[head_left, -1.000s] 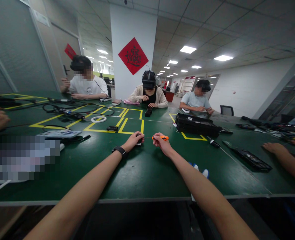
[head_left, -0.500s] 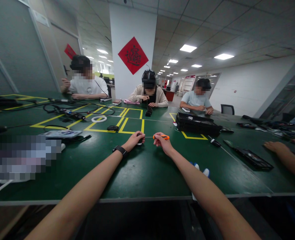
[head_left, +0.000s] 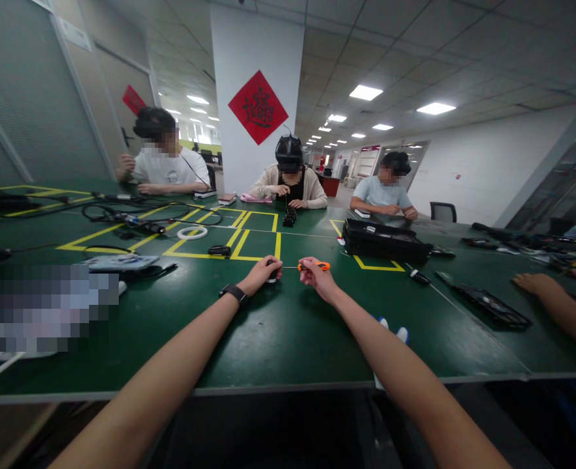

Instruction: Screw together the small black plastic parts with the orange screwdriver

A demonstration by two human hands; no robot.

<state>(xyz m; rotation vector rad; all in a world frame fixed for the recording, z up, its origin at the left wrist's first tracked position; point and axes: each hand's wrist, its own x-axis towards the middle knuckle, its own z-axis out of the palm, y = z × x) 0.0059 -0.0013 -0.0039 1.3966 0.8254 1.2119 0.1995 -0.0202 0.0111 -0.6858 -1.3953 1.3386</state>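
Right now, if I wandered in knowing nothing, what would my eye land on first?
Probably the big red sign, a diamond with dark writing, high on the white pillar beyond the green table. Nearer, in the middle, the right hand holds a bright orange-handled tool, its thin shaft pointing toward the small dark object in the left hand.

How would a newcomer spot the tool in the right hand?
On the glossy green tabletop, near the yellow tape outlines, find the bare right hand. It holds an orange-and-black-handled screwdriver, its thin shaft pointing toward the bare left hand. Bright orange sets it apart from the small, mostly black object held there.
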